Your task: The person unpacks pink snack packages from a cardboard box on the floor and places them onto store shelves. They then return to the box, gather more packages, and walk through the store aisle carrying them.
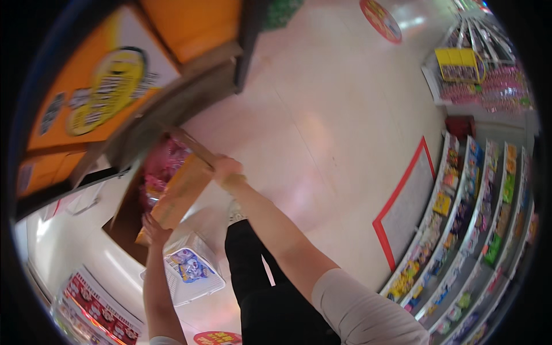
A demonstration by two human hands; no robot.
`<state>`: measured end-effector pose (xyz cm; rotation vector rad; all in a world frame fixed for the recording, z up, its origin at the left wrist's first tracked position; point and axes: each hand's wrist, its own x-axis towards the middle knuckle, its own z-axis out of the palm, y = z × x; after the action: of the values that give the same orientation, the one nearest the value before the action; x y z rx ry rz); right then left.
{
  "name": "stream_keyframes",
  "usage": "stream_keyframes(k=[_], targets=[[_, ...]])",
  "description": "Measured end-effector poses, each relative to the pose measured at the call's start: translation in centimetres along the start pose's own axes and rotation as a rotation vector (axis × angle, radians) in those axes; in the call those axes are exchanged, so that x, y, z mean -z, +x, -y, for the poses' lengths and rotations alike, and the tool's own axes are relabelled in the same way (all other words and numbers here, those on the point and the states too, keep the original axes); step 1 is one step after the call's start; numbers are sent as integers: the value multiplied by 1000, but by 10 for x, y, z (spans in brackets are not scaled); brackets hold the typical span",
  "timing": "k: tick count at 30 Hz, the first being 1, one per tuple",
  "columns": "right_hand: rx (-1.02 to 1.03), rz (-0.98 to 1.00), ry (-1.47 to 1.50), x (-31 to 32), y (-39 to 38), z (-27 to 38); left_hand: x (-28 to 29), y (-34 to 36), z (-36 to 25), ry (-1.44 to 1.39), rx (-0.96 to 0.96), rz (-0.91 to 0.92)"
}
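An open cardboard box [185,187] with several pink, shiny plastic packages [167,162] inside is held at an angle between my hands. My right hand [229,171] is closed around the edge of its far-right flap. Lower down, my left hand [156,230] grips the near side of the box, its fingers partly over the rim. Just beneath the box, a white plastic basket [201,282] on the floor contains a blue-and-purple package [192,265].
A dark shelf unit with orange panels [86,98] overhangs the box on the left. Tiered shelves of small colourful packages [460,230] curve along the right. At the upper right is a display rack [460,63]. Red round stickers [380,20] mark the pale floor.
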<state>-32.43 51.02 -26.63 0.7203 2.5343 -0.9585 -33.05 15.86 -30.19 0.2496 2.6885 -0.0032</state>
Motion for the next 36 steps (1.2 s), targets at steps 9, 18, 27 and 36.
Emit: stream_keyframes(k=[9,18,27,36], targets=[[-38,185,-141,-54,-2,-81,-24,62,0,312,-135,355],[-591,-172,66,51,-151,-232,-32,-85,-194,-175,-845,224],[-478,-191,-4,55,-155,-228,-90,-134,-281,-541,-575,880],[-497,403,-696,-49,-36,-312,-125,30,-322,-99,-514,144]])
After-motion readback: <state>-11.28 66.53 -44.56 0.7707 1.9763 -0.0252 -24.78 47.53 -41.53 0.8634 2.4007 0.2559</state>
